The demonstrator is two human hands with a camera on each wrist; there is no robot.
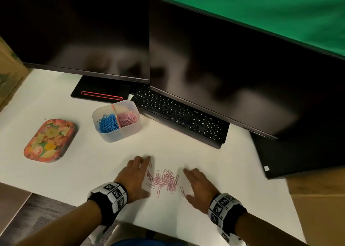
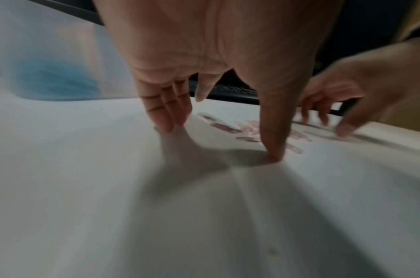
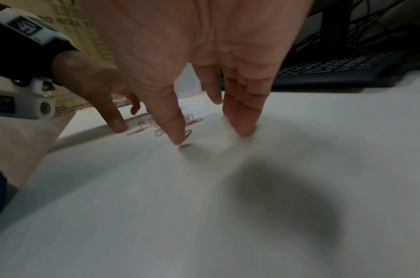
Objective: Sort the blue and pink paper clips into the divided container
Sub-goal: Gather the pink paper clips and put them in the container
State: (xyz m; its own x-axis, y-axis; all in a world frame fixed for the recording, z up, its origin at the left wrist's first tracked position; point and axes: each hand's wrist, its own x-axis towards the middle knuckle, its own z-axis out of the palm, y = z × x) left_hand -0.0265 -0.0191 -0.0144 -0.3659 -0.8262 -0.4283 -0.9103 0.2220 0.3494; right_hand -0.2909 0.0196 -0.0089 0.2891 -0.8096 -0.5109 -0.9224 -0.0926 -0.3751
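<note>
- Two dark monitors (image 1: pixel 233 63) stand at the back of the white worktop (image 1: pixel 65 171), with a black keyboard (image 1: pixel 179 117) partly under the right-hand one.
- A flowered tin (image 1: pixel 49 140) lies to the left, apart from everything else.
- The divided container (image 1: pixel 119 133), translucent, sits between the tin and the keyboard; blue paper clips (image 1: pixel 107 123) fill its left compartment and pink ones its right.
- The left hand (image 1: pixel 135 176) rests on the worktop with fingers straight and spread, holding nothing, just left of the loose clips.
- The right hand (image 1: pixel 198 187) lies likewise, fingers extended, fingertips (image 3: pixel 244 129) on the worktop, empty, just right of them.
- The loose pink paper clips (image 1: pixel 165 181) lie in a small heap between both hands, a few strays around it.
</note>
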